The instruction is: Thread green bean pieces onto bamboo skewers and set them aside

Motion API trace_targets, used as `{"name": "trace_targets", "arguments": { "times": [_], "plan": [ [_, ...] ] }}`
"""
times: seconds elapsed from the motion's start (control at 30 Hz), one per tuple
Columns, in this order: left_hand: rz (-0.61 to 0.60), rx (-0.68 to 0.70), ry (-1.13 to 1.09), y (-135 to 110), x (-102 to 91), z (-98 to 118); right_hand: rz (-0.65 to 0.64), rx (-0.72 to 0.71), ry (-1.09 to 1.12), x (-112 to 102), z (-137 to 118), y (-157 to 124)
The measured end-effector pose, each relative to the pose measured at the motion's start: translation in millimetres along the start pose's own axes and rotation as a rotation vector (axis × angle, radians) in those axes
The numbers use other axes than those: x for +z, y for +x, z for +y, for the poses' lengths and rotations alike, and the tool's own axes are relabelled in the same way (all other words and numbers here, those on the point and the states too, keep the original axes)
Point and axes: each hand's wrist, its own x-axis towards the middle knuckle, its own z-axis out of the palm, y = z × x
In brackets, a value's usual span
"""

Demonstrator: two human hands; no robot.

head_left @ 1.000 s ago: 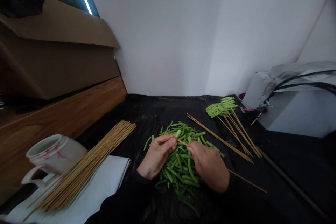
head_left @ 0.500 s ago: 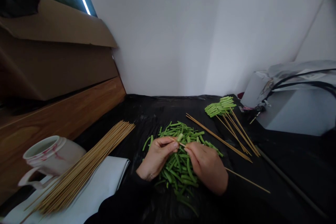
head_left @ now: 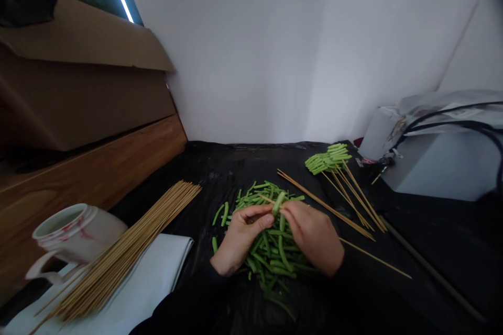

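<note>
My left hand (head_left: 244, 235) pinches a short piece of green bean (head_left: 279, 202) between thumb and fingers. In my right hand (head_left: 313, 234) is a thin bamboo skewer (head_left: 375, 257); its pointed end shows past the bean, and its long end sticks out to the right behind the hand. The skewer passes through or right behind the bean; I cannot tell which. Both hands are close together over a loose pile of cut green beans (head_left: 271, 256). At the back right lie several skewers threaded with beans (head_left: 328, 158), side by side.
A thick bundle of bamboo skewers (head_left: 129, 251) rests on a folded white sheet (head_left: 168, 261) at left, by a tipped mug (head_left: 90, 235). A few loose skewers (head_left: 322, 203) lie right of the pile. Black plastic (head_left: 236, 159) covers the table. A cardboard box (head_left: 86, 94) stands at left.
The bean piece has come up into clear view between my fingertips, and the skewer's tip now shows left of it. My hands have shifted slightly right.
</note>
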Motion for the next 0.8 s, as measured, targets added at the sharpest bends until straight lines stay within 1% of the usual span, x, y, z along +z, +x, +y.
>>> {"name": "trace_targets", "arguments": {
  "times": [0.1, 0.13, 0.2, 0.27, 0.33, 0.4, 0.57, 0.8],
  "plan": [
    [0.019, -0.014, -0.034, -1, 0.6, 2, 0.018, 0.124, -0.059, -3, 26, 5],
    [0.018, -0.019, -0.056, -1, 0.4, 3, -0.003, 0.179, -0.104, -4, 34, 6],
    [0.009, -0.033, -0.092, -2, -0.3, 5, -0.105, 0.278, -0.194, -4, 47, 8],
    [-0.003, -0.039, -0.105, -2, -1.1, 5, -0.211, 0.339, -0.226, -1, 54, 9],
    [-0.010, -0.036, -0.103, -2, -1.7, 4, -0.282, 0.361, -0.224, 3, 58, 10],
    [-0.012, -0.029, -0.105, -2, -2.3, 4, -0.317, 0.367, -0.221, 7, 61, 10],
    [-0.011, -0.015, -0.116, -2, -4.2, 6, -0.362, 0.398, -0.238, 15, 68, 14],
    [-0.011, -0.028, -0.118, -3, -5.3, 8, -0.383, 0.408, -0.249, 12, 67, 16]
  ]
}}
